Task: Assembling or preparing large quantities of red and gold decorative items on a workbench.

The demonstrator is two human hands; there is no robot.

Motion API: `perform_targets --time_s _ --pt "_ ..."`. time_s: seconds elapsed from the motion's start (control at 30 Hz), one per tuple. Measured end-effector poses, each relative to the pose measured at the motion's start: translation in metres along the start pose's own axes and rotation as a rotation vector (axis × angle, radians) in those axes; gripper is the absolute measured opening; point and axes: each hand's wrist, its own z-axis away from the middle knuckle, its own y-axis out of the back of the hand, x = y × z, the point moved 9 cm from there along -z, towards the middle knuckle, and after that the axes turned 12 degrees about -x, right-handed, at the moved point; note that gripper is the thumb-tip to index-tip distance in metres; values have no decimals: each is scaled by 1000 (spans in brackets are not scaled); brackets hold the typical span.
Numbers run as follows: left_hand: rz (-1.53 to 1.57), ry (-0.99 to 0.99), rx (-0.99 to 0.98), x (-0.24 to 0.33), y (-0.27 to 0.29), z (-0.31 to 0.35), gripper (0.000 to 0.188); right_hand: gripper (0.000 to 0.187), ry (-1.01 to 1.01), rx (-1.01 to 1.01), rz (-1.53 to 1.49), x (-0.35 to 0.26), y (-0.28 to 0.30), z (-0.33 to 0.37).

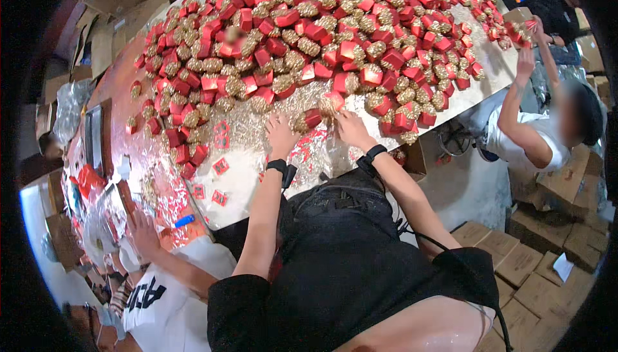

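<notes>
Seen from above: a long table heaped with small red boxes topped with gold glittery pine-cone shapes. Near the table's front edge, left hand spread flat, fingers open, resting on a bare glittery patch, grasping nothing. Just right of it, right hand with fingers curled toward a red-and-gold box at the edge of the heap, touching it; hard to tell whether actually gripped. Between both hands, another box with gold top lying on the table. Black bands on both wrists. Scattered left of the left hand, flat red tags on the tabletop. At the table's left end, another person's hand near a blue marker. At the far right end, a seated person's raised hands. Below the table's right side, brown cardboard cartons on the floor.
</notes>
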Motion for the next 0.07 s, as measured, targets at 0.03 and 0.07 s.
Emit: perform_targets --time_s 0.03,0.07 --pt "41 0 12 -4 2 8 63 44 37 -29 -35 2 -5 3" --pt "42 26 11 -17 -2 14 64 54 83 -60 -73 -2 -10 4"
